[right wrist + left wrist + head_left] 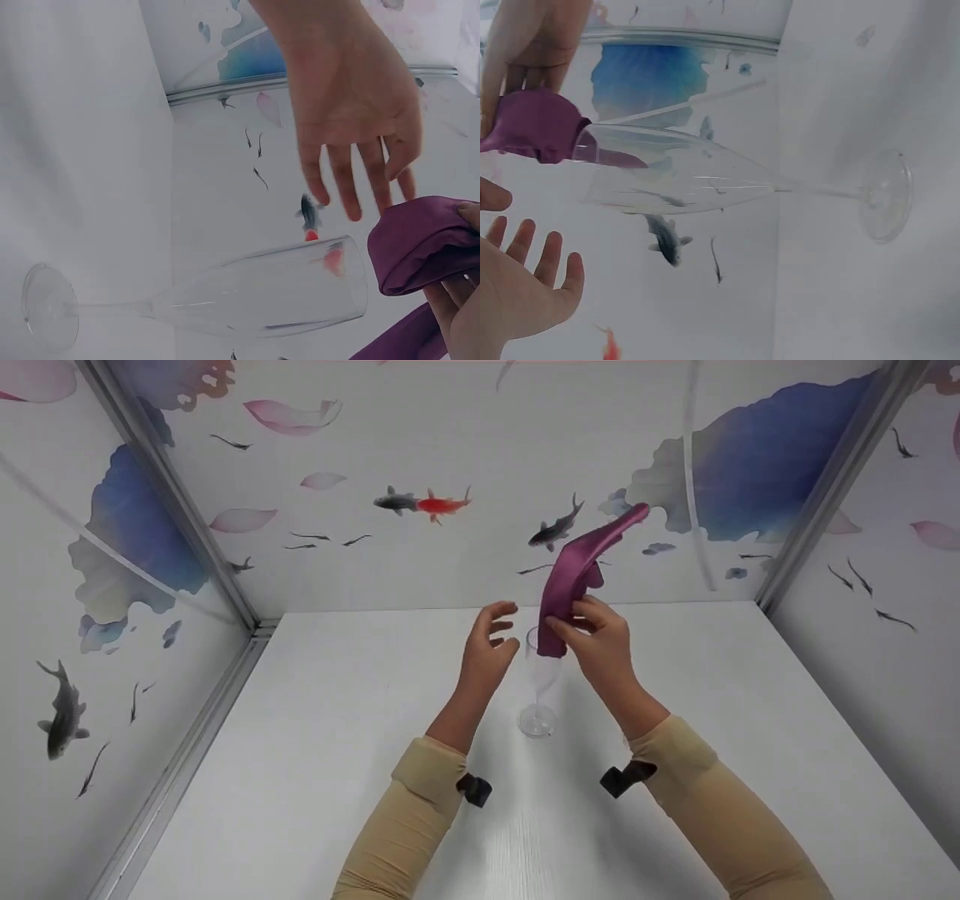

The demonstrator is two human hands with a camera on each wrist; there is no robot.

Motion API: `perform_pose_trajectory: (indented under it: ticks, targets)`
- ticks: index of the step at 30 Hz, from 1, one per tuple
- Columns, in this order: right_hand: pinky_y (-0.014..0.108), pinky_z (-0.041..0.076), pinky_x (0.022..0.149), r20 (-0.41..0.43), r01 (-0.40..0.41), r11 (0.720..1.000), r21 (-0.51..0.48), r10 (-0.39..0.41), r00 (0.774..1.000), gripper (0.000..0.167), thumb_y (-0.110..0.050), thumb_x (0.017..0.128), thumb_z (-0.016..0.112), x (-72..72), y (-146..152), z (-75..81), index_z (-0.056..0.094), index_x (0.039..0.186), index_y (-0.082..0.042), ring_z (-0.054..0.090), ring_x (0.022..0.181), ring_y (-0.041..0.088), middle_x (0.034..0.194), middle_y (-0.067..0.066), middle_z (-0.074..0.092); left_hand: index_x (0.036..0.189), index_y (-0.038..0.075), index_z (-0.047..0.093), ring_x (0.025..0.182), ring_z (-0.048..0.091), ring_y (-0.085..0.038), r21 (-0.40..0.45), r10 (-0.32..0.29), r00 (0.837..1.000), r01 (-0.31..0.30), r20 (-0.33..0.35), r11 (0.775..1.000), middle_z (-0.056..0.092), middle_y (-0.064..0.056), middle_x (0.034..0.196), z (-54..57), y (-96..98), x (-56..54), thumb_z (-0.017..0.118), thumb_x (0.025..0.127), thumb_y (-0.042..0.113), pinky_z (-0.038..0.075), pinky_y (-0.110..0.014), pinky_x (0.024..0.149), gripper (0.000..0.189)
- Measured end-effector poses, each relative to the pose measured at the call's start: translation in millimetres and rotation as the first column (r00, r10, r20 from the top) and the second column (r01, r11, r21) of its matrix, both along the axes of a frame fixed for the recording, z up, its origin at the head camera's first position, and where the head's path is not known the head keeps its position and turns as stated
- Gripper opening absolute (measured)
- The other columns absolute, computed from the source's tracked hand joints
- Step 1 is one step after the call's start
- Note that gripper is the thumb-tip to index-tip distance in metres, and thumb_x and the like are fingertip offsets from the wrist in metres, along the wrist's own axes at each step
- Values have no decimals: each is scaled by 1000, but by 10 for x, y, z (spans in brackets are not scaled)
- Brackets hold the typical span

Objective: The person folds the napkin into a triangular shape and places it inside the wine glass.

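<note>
A clear champagne flute [537,723] stands upright on the white table. Above its mouth, my right hand [606,649] pinches a folded purple cloth napkin [562,592] between thumb and fingers; the napkin's far end bends up and to the right. In the left wrist view, a narrow purple part shows through the bowl of the flute [682,172]; whether it is inside or behind the glass I cannot tell. On the other side of the rim, my left hand [487,649] hovers with loosely bent fingers and holds nothing. Its spread fingers show in the right wrist view, near the napkin [420,240].
The white table [315,780] is enclosed by upright panels printed with fish, petals and blue shapes. The back panel [420,562] rises behind the flute, and metal rails [225,562] run along the corners. A black wrist camera [474,790] sits on each sleeve.
</note>
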State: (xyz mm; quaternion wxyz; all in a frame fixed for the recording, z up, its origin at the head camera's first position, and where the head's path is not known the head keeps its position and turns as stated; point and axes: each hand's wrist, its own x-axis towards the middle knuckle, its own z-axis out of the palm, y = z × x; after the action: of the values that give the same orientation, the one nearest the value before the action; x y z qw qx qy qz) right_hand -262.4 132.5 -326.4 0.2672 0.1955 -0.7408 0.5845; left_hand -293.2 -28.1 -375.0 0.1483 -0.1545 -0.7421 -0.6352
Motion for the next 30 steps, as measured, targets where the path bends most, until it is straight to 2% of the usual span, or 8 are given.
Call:
perform_pose_trajectory:
  ticks: [3,6,10,13,18,25,30]
  targets:
    - [22,52,81,-49,38,998,-42,-40,998,14,6,82,73,-65,-10,-52,68,94,11,60,88,19,92,10,62,138,7,47,120,51,-26,-94,-10,996,18,90,995,52,-7,135,-141,58,-12,59,82,2,42,-42,97,58]
    - [22,53,79,-100,63,995,-73,-70,993,14,4,81,76,-209,-8,-154,69,93,9,59,87,20,91,7,60,143,8,41,125,47,-29,-169,-19,984,49,178,984,47,-9,140,-236,132,-19,67,80,7,40,-41,101,68]
    - [23,53,77,-152,93,992,-87,-106,983,16,-2,80,79,-366,-16,-256,72,92,5,58,88,21,92,8,58,144,10,36,125,47,-27,-233,2,972,54,233,971,46,-11,140,-311,238,-29,79,80,15,43,-37,100,78]
    - [22,53,75,-180,133,988,-78,-145,973,17,-8,80,81,-420,-33,-300,72,91,3,57,89,19,93,8,57,143,9,36,121,51,-24,-270,40,975,20,217,963,48,-10,136,-341,299,-35,83,78,20,45,-35,96,80]
    - [23,53,71,-211,245,969,-16,-243,947,21,-16,81,81,-459,-71,-390,70,89,0,55,89,16,96,9,56,140,9,44,114,55,-21,-314,100,978,-39,182,949,54,-8,130,-363,340,-44,82,81,20,47,-31,92,71]
    - [32,53,67,-292,397,914,82,-358,887,22,-17,80,82,-462,-115,-505,69,85,0,56,81,20,95,12,53,139,12,48,113,57,-19,-295,98,977,-40,187,955,56,-5,129,-395,317,-58,82,80,19,48,-29,90,69]
    - [35,52,65,-334,452,883,123,-393,857,22,-19,80,82,-470,-145,-529,69,84,-1,56,78,21,93,13,54,138,13,48,113,57,-20,-284,90,980,-36,180,958,57,-5,129,-420,303,-84,83,80,20,48,-31,92,68]
